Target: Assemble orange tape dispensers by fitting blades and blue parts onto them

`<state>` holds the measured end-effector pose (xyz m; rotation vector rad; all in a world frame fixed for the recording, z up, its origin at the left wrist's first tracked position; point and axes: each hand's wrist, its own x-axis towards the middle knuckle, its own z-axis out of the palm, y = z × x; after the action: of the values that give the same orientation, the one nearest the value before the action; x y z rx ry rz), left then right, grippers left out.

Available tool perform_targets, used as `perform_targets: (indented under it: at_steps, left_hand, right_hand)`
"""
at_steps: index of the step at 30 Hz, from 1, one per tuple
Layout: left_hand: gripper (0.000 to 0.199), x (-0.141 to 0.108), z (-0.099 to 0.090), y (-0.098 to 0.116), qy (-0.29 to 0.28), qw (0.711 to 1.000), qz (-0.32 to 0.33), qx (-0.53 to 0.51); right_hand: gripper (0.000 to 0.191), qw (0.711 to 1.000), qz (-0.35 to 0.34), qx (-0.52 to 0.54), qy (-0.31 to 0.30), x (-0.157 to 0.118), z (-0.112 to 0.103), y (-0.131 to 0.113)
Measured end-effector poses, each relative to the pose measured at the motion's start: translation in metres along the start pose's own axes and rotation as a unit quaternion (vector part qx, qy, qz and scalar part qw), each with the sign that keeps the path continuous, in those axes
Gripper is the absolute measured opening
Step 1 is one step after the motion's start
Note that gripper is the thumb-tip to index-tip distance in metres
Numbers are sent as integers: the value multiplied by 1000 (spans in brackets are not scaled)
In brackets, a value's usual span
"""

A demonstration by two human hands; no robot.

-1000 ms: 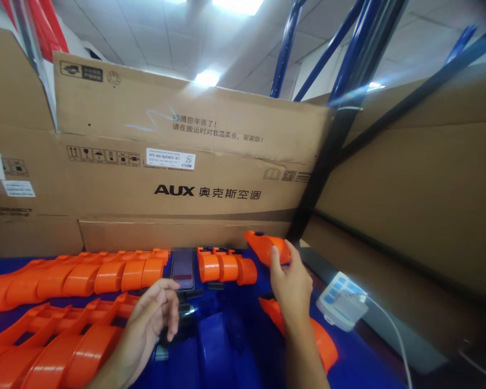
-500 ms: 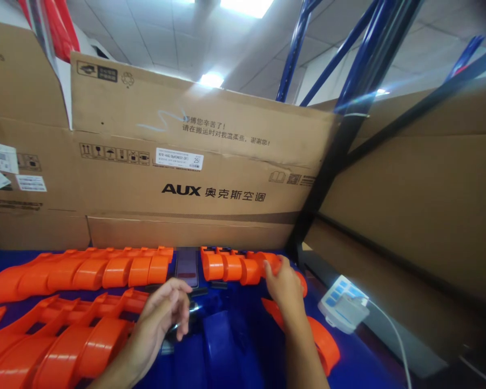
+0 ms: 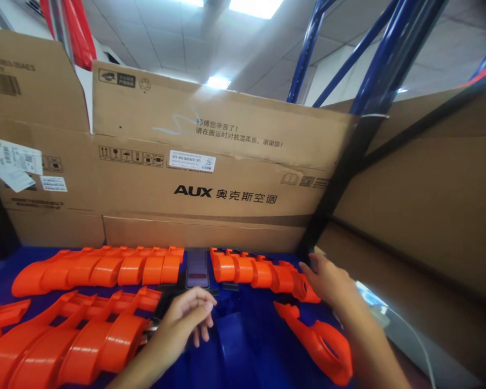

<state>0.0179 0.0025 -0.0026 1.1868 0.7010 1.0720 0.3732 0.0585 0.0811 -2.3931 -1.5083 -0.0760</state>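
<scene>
My left hand hangs over the blue surface with its fingers loosely bent and apart, holding nothing visible. At the right end of a short row of curved orange plastic pieces, my right hand has its thumb and forefinger apart, near the rack post's foot. Its other fingers are partly hidden. Below it lies a separate orange plastic piece with a looped end and a pointed tip. A dark phone-like device rests between the short row and a longer orange row.
More curved orange pieces fill the front left. A cardboard sheet printed AUX stands behind the surface. On the right are a dark rack post, a white power strip partly behind my forearm, and its cable.
My right hand has moved right, off the short orange row, uncovering its end pieces. The view has shifted slightly, and my left hand appears farther right, still loosely bent.
</scene>
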Motion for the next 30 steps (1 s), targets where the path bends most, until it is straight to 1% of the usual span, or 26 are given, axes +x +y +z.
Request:
perform_targets:
  at_steps: [3,5,8,10,12,14,17,18,20,22,23,25,26,28,29,30]
  left_hand:
    - [37,-1,0,-3,-4,1000,2,7]
    - [36,0,-1,-5,-8,1000,5,14]
    - [35,2,-3,-7,-3,1000,9,19]
    - [36,2,-4,-7,5,1000,9,17]
    - [37,3,-4,-6,8,1000,9,16]
    - [37,2,-4,-5,8,1000,11,15]
    - [36,2,-4,-5,8,1000,13,12]
    - [36,2,-4,-5,7,1000,14,12]
    - [35,2,-5,-6,7,1000,16,16]
    - [34,3,-6,-5,18,1000,21,15]
    - [33,4,-7,-4,28,999,26,11]
    - [36,4,-9,0,53,998,40,-4]
    - [40,4,-9,3,64,997,48,-15]
    - [54,3,-9,9,82,993,61,-52]
    - [60,2,-8,12,89,991,64,-80]
    - [65,1,-7,14,92,988,62,-110]
  right_hand:
    - [54,999,-4,-20,-42,18,1,15]
    - [48,997,-7,-27,-69,23,7,19]
    - [35,995,-8,-31,-90,22,18,20]
    - [30,996,-10,-31,-88,18,22,18]
    - [31,997,-11,-32,-73,14,21,15]
    - [36,998,-12,-35,-47,11,15,12]
    - [46,999,-17,-38,1,1,-2,3]
    - [47,999,-22,-35,19,-5,-10,-2]
    - [46,994,-41,-12,99,-21,-25,-17]
    - [44,983,-66,35,169,-42,-37,-36]
    - [42,973,-87,67,204,-54,-41,-46]
    - [40,945,-161,140,248,-78,-43,-67]
    - [39,930,-209,174,248,-90,-41,-77]
    - [34,899,-307,229,213,-113,-31,-96]
    - [32,885,-342,249,196,-124,-24,-105]
    - [31,876,-365,263,173,-135,-16,-113]
